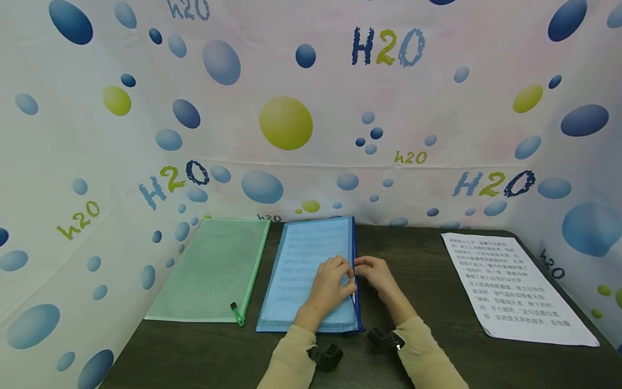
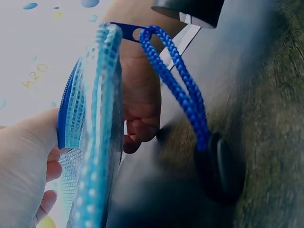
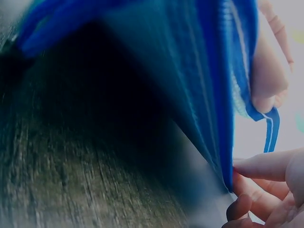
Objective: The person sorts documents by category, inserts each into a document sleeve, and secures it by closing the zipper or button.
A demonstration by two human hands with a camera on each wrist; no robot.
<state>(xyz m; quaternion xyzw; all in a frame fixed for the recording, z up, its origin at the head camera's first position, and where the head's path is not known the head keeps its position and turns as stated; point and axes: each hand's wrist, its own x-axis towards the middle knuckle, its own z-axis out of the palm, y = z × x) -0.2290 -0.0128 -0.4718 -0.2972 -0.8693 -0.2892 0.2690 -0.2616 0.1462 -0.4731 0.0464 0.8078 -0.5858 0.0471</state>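
A blue mesh zip pouch (image 1: 286,281) lies on the table in the head view, with a printed sheet showing through it. My left hand (image 1: 326,285) is over its right part and pinches the upper side of the zipped edge. From the right, my right hand (image 1: 381,275) pinches the lower side of that edge between thumb and fingers. The right wrist view shows the blue zipper tape (image 3: 244,57) parted between the two hands. In the left wrist view, a blue cord loop (image 2: 183,90) with a dark end hangs from the zip pull.
To the left lies a green mesh zip pouch (image 1: 209,275) with a green cord pull (image 1: 237,315). A sheet of printed paper (image 1: 515,292) lies at the right of the dark table (image 1: 413,243). Patterned cloth (image 1: 340,135) stands behind and along the sides.
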